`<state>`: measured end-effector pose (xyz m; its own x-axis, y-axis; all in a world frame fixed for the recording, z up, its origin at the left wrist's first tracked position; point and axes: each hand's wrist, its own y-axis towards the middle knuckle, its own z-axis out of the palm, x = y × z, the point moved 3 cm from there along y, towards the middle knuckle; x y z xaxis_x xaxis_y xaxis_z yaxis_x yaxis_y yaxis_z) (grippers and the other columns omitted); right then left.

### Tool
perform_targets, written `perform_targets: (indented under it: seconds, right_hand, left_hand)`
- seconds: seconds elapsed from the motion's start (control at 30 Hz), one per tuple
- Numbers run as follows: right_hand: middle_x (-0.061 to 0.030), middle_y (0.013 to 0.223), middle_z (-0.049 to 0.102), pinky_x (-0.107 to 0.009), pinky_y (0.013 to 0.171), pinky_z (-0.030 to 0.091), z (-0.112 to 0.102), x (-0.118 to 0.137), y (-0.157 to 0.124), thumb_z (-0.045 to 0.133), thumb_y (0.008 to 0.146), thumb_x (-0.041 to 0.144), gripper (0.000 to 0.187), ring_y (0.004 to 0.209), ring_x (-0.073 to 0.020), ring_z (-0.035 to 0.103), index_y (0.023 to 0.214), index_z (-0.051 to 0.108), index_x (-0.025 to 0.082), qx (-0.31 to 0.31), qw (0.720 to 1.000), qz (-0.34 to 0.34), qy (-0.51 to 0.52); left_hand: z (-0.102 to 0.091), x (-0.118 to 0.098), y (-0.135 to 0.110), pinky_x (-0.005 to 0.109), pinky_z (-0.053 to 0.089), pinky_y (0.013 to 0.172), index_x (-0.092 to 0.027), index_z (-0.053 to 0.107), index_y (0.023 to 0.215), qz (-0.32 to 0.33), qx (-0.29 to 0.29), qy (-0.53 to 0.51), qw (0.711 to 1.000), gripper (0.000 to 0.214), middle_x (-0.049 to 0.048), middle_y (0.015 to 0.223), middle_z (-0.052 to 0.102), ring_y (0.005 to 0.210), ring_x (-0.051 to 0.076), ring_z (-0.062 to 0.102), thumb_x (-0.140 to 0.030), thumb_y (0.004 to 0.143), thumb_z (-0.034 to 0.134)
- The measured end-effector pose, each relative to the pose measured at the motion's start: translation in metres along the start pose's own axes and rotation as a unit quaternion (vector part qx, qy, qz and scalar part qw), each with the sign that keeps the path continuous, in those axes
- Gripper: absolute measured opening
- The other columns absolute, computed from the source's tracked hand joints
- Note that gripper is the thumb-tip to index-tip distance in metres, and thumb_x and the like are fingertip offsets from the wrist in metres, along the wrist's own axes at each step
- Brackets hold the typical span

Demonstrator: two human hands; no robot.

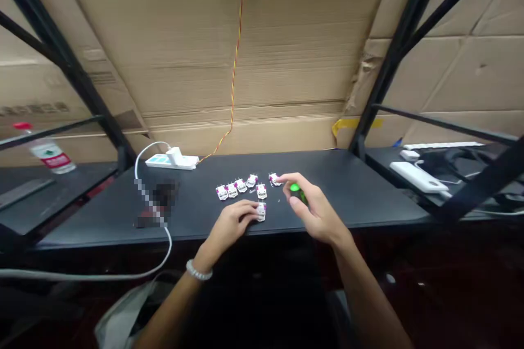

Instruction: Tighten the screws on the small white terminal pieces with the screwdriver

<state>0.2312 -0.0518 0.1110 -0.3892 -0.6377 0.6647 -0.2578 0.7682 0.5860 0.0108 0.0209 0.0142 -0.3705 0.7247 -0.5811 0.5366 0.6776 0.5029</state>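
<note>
- The left hand [229, 226], low in the middle of the frame, lies on the desk [360, 196] with its fingers [249, 212] together, tips against the nearest part [261, 211], a small white-and-magenta piece. Whether they actually grip it cannot be told.
- The right hand [317, 212], just right of centre, has its fingers curled and clamped around a green-lit piece [295, 188]. Its forefinger tip reaches to the far part [273, 179], touching or almost touching it.
- As the sorting stands, a row of four parts [236, 187] already lies lined up, slanting up to the right just above the left hand. One lone part [261, 191] lies just right of the row's lower end and outside it. With the two at the hands, three parts look not yet placed.
- Left of centre on the desk sits a blurred dark object [158, 204], crossed by a white cable [141, 161] from the power strip [172, 160] behind it.
- A red-and-yellow wire [235, 65] hangs down the cardboard wall [164, 38] at the back.
- A water bottle [49, 152] stands at the left edge, and a white bar-shaped device [415, 176] lies at the right.
</note>
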Motion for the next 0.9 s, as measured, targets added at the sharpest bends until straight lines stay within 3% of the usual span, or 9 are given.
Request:
perform_targets:
  seconds: [0.5,0.7,0.9]
  right_hand:
    - [0.0,0.093,0.055,-0.032,0.069,0.044,0.001,-0.003,0.0,0.046,0.096,0.017,0.041,0.073,-0.0162,0.052,0.136,0.053,0.025,0.008,0.999,0.013,0.037]
    - [-0.0027,0.107,0.054,-0.036,0.078,0.053,-0.002,-0.009,0.0,0.043,0.104,0.025,0.037,0.085,-0.0176,0.058,0.141,0.045,0.029,-0.041,0.994,0.01,0.102]
    - [-0.0023,0.106,0.054,-0.038,0.081,0.053,-0.007,-0.017,0.001,0.046,0.104,0.026,0.037,0.085,-0.0175,0.058,0.141,0.045,0.03,-0.07,0.992,0.008,0.102]
  left_hand:
    - [0.006,-0.003,-0.006,0.035,0.065,0.093,-0.022,0.079,0.095,0.067,-0.026,0.105,0.992,0.017,0.0066,0.118,0.08,0.101,0.022,0.079,-0.018,0.102,0.064]
    - [0.008,-0.002,-0.007,0.038,0.065,0.094,-0.022,0.078,0.099,0.084,-0.016,0.137,0.987,0.017,0.007,0.121,0.08,0.105,0.024,0.079,-0.016,0.102,0.062]
    - [0.004,-0.007,-0.002,0.035,0.063,0.094,-0.022,0.076,0.093,0.028,-0.031,0.053,0.998,0.017,0.0058,0.117,0.081,0.104,0.022,0.078,-0.017,0.102,0.062]
